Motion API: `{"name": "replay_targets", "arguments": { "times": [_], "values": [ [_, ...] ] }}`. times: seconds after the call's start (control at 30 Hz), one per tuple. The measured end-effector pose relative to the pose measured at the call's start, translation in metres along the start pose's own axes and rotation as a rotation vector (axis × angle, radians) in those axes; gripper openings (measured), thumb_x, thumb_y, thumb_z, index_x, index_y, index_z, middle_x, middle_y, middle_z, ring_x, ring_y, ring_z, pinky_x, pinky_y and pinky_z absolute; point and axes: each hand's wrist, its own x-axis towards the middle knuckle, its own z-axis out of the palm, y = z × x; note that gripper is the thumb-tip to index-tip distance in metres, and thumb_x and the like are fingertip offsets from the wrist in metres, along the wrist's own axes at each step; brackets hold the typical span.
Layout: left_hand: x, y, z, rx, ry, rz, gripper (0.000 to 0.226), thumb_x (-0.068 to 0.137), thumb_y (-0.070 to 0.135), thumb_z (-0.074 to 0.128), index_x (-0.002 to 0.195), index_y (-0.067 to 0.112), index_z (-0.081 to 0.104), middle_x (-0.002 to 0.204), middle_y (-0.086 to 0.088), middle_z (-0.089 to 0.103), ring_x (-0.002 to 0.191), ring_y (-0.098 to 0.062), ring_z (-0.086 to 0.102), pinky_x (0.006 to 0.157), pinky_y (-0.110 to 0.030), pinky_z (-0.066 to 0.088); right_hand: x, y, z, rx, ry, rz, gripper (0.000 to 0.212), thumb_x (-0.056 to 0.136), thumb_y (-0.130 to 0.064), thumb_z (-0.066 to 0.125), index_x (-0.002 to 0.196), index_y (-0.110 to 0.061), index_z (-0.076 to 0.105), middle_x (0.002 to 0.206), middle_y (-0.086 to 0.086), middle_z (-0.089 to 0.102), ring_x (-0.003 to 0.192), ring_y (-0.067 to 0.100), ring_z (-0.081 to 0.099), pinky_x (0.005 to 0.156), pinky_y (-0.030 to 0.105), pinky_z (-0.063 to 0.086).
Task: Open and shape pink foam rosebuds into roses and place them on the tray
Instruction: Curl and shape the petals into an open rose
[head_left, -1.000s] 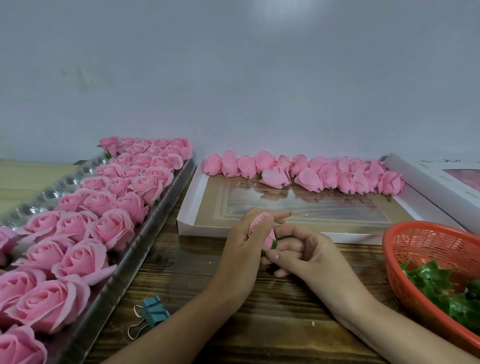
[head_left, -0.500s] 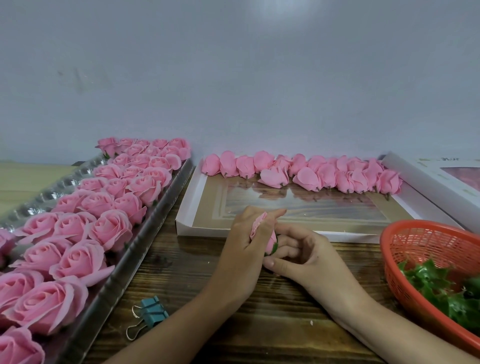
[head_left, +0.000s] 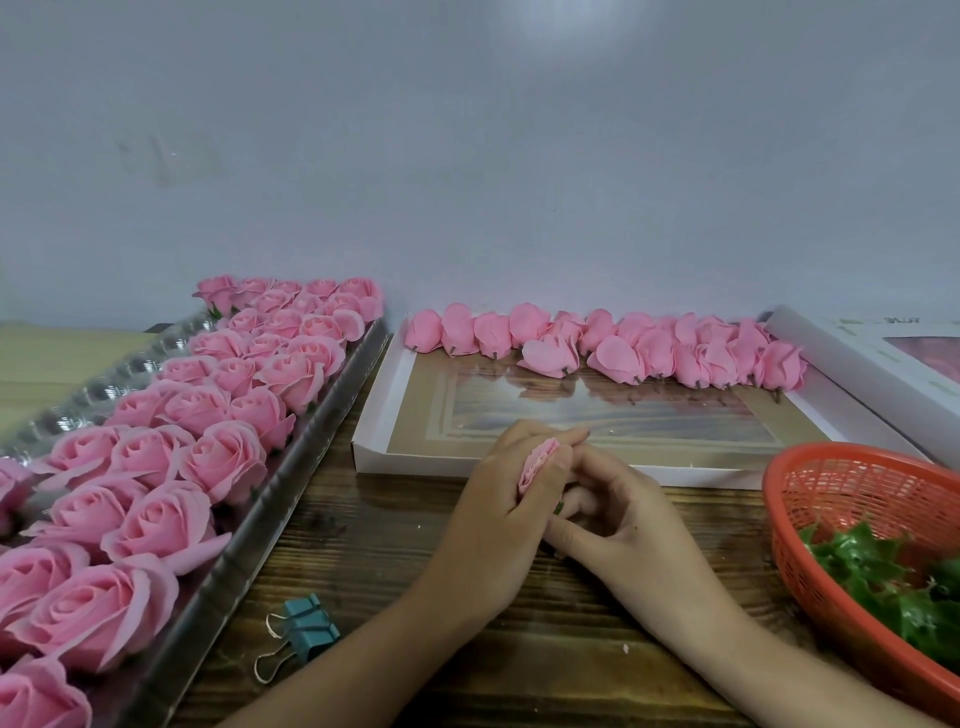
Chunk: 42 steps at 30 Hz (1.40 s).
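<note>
Over the middle of the wooden table my left hand (head_left: 493, 514) grips a pink foam rosebud (head_left: 537, 465), whose petals show between its thumb and fingers. My right hand (head_left: 618, 512) meets it from the right, fingers curled at the bud's green base, which is mostly hidden. A row of closed rosebuds (head_left: 613, 345) lies along the far side of a shallow white box lid (head_left: 374, 415). On the left, a long silver tray (head_left: 291, 467) holds several opened roses (head_left: 223, 457).
An orange plastic basket (head_left: 810, 519) with green leaf pieces (head_left: 883, 582) stands at the right edge. A teal binder clip (head_left: 306, 631) lies on the table near my left forearm. A white box (head_left: 872, 353) sits at the far right, and a grey wall stands behind.
Both hands stayed in place. My left thumb has shifted over the rosebud and the bud has turned slightly, showing more of its layered petal edges.
</note>
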Motion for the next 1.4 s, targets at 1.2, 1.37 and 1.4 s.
{"name": "replay_targets", "arguments": {
  "times": [1.2,1.37,1.4],
  "values": [
    [0.003,-0.012,0.002,0.166,0.022,-0.068,0.024,0.072,0.032,0.069,0.094,0.027,0.060,0.077,0.013,0.065,0.068,-0.001,0.060,0.059,-0.015,0.046,0.002,-0.006,-0.006,-0.146,0.192,-0.102,0.022,0.082,-0.028,0.074,0.102,-0.022,0.066,0.092,0.001,0.070,0.084,0.029,0.064,0.074,0.052,0.049],
    [0.005,-0.014,-0.002,0.161,0.033,-0.104,0.022,0.075,0.018,0.073,0.095,0.020,0.064,0.079,0.010,0.068,0.075,0.001,0.063,0.064,-0.012,0.046,0.000,-0.009,-0.004,-0.236,0.125,-0.155,0.022,0.078,-0.033,0.071,0.098,-0.026,0.066,0.088,-0.004,0.069,0.076,0.016,0.060,0.068,0.027,0.047],
    [0.006,-0.014,-0.002,0.175,0.022,-0.100,0.019,0.075,0.016,0.072,0.092,0.019,0.065,0.078,0.010,0.067,0.075,0.001,0.063,0.064,-0.011,0.045,-0.001,-0.009,-0.004,-0.259,0.101,-0.161,0.020,0.078,-0.028,0.071,0.097,-0.024,0.066,0.086,-0.003,0.068,0.076,0.016,0.060,0.069,0.028,0.048]
  ]
}}
